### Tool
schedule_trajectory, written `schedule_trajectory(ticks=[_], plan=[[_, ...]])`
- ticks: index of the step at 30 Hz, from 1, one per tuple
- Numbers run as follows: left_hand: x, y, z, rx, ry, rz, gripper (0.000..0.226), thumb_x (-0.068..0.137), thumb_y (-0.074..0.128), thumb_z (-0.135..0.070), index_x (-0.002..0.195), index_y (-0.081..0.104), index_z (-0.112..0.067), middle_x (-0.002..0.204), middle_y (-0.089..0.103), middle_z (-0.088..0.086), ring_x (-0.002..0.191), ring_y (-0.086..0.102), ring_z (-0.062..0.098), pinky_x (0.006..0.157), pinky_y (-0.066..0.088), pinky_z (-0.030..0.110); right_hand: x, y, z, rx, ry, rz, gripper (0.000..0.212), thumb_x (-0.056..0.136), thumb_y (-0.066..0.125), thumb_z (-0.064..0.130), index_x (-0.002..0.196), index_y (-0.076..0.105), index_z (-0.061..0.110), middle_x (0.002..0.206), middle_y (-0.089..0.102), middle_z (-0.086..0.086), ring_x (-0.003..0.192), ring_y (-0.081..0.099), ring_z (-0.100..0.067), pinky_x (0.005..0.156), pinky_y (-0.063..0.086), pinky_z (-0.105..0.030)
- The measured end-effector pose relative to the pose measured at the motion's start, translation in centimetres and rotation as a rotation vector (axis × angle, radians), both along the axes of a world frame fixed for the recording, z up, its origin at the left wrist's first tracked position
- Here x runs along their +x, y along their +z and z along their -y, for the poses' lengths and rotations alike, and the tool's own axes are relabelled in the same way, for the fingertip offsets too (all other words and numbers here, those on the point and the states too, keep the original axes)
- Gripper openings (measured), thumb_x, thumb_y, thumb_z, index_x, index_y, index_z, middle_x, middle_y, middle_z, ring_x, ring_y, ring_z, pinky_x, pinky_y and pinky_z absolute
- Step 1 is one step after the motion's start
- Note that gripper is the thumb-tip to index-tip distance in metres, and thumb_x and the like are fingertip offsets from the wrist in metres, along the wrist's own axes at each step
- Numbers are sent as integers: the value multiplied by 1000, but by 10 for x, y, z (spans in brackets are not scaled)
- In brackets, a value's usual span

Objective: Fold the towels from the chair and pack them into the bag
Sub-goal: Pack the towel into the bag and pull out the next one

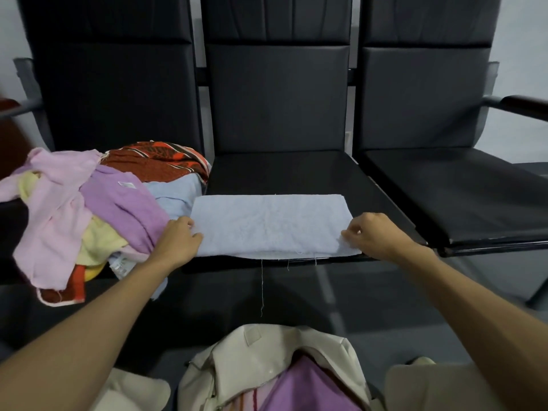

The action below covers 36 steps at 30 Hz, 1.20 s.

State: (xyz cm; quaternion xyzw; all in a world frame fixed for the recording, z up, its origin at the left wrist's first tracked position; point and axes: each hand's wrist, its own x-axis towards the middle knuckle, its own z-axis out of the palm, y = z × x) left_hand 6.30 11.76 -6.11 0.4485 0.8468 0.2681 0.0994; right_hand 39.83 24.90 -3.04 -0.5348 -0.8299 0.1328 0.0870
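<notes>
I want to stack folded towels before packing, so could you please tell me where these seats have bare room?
The right seat is bare. The middle seat has a bare strip between the light blue towel and its backrest. The left seat is crowded: the towel pile covers most of it and spills over the front edge.

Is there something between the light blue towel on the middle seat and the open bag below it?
Nothing visible does. The light blue towel lies at the front edge of the middle seat; the bag stands open below, a purple towel inside.
</notes>
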Motion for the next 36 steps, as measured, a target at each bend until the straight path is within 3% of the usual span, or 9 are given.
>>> schedule_trajectory(ticks=[7,10,14,17,19,24,28,33,36], plan=[[5,7,-15,-153,162,113,51,94,56,-26,135,42,0,128,54,22,112,53,38,89,46,41,-15,-6,-8,-116,-310,-120,42,89,59,32,115,48,1,113,56,-15,91,55,-29,65,40,-32],[5,9,-16,-50,230,226,47,88,64,-12,129,46,2,124,54,21,111,52,37,85,47,39,-22,-7,-13,-181,-369,-112,39,88,62,33,109,50,3,100,59,-12,79,55,-25,55,38,-29],[6,18,-9,105,314,697,50,78,70,0,124,50,4,118,57,16,104,55,32,82,47,37,-29,-5,-14,-256,-403,-122,24,87,63,26,93,52,6,79,52,-6,66,50,-19,53,37,-29],[2,32,1,179,399,1304,50,71,76,0,118,60,-5,111,65,15,95,64,30,70,56,43,-34,2,-12,-295,-402,-198,25,82,67,24,93,59,2,96,61,-13,83,58,-27,65,43,-31],[2,38,7,251,425,1460,42,74,76,-5,113,62,-7,100,68,14,86,67,27,58,55,42,-37,2,-12,-327,-391,-287,35,78,71,26,101,62,0,102,62,-15,91,60,-30,68,44,-32],[6,48,17,470,390,1555,21,89,63,-14,109,63,-9,77,67,8,72,63,19,57,53,34,-45,5,-4,-480,-379,-580,37,76,76,11,106,63,-6,103,66,-19,90,65,-31,78,54,-39],[7,66,27,593,372,1522,17,91,61,-16,102,59,-3,78,68,12,73,62,23,62,50,35,-55,6,6,-644,-415,-736,51,80,77,13,120,51,-6,93,64,-18,72,63,-25,51,50,-28],[17,82,28,637,294,1474,28,95,57,-25,112,49,-4,94,62,14,93,59,26,99,46,41,-76,6,16,-685,-339,-721,37,86,72,17,115,57,0,109,64,-17,94,64,-29,77,55,-42],[32,85,20,600,206,1434,31,95,56,-27,118,50,-7,106,63,14,94,60,24,87,50,37,-87,2,18,-656,-321,-711,26,93,61,21,112,59,3,111,62,-13,98,62,-30,91,51,-48]])
